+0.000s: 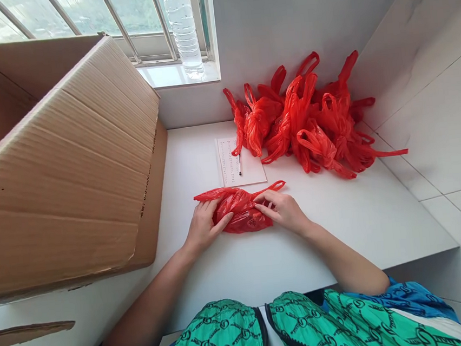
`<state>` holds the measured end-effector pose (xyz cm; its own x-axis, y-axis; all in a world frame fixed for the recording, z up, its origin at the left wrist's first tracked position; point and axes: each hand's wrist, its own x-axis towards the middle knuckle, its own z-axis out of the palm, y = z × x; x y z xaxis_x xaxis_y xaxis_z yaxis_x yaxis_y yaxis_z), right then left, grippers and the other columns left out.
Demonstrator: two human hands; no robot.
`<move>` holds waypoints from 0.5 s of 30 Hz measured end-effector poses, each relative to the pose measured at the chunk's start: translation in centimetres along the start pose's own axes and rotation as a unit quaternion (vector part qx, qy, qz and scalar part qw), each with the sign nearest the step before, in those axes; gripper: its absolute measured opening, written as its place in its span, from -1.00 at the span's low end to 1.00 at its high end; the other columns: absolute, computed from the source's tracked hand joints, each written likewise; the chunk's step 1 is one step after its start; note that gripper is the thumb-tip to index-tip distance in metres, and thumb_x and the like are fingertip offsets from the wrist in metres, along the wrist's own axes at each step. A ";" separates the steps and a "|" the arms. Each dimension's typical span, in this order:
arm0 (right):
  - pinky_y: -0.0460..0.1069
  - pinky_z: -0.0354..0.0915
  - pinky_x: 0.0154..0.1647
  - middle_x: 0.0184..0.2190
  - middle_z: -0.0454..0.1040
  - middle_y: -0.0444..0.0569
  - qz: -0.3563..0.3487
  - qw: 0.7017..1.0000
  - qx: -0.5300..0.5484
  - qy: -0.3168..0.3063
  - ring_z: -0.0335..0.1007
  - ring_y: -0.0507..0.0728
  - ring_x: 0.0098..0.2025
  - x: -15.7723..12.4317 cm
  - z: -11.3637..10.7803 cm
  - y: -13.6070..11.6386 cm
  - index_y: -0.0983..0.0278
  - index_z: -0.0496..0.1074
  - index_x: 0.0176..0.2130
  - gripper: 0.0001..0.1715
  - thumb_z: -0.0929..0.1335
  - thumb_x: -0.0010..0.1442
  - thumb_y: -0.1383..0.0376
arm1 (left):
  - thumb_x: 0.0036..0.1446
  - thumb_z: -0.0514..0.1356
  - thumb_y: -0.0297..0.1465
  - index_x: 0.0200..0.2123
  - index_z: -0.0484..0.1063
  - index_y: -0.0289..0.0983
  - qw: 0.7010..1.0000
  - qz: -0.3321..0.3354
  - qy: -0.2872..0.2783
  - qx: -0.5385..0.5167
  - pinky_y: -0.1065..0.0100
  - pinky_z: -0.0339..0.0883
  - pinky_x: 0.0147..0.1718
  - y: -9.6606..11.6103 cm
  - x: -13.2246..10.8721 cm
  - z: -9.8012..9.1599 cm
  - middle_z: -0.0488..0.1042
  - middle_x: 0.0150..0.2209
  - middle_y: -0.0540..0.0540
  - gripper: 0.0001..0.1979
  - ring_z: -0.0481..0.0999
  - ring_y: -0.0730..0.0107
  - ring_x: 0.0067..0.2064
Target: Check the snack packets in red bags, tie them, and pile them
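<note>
Fingers (208, 206) of my left hand (203, 225) squeeze the left end of a red bag (243, 216). My right hand (285, 209) pinches its right side. The bag lies on the white table (263, 262) between my hands. Just past my grip lies a paper (230, 168). More red bags (311, 124) sit farther off, to the right.

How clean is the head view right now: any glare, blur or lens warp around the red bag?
Head view: soft daylight comes from the window, whose panes look bright and hazy; the red bag, left hand and right hand are sharp, with faint shadows on the white table; wide-angle stretch shows toward the edges, clearest on the cardboard box.
</note>
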<state>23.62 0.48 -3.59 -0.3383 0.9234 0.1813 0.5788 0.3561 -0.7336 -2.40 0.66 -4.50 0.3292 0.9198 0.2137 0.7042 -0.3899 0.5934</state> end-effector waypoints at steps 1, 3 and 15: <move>-0.01 0.34 -0.29 -0.21 0.57 -0.04 0.000 1.000 -0.001 0.004 0.45 0.10 -0.33 0.0 -0.1 -0.1 0.20 0.48 -0.16 -0.73 0.28 0.35 0.12 | 0.27 0.15 -0.16 0.07 0.38 -0.24 1.000 -0.002 0.002 -0.006 0.07 0.28 0.06 0.1 0.0 0.0 0.50 0.03 -0.16 -0.61 0.44 0.05 0.07; -0.01 0.33 -0.29 -0.20 0.58 -0.04 0.011 1.000 -0.002 0.015 0.46 0.10 -0.32 0.0 -0.3 -0.4 0.20 0.48 -0.15 -0.69 0.27 0.35 0.08 | 0.27 0.15 -0.17 0.07 0.39 -0.24 1.000 -0.003 0.006 -0.025 0.09 0.30 0.05 0.2 -0.1 -0.1 0.52 0.01 -0.15 -0.62 0.46 0.07 0.04; -0.01 0.33 -0.28 -0.37 0.53 -0.08 -0.053 0.993 0.082 0.066 0.42 0.09 -0.36 -0.2 -0.7 -1.3 0.21 0.45 -0.29 -0.79 0.33 0.30 0.14 | 0.08 0.35 -0.24 0.26 0.13 -0.10 0.904 -0.064 0.060 -0.419 0.20 0.42 -0.09 0.3 -0.6 0.0 0.50 -0.08 -0.11 -0.27 0.54 0.19 -0.06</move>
<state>23.47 -0.09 -2.27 -0.2847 0.8965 0.3394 0.4126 0.4342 -0.8008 -2.38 -0.01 -4.46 0.1734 0.9728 0.1537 -0.0080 -0.1547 0.9879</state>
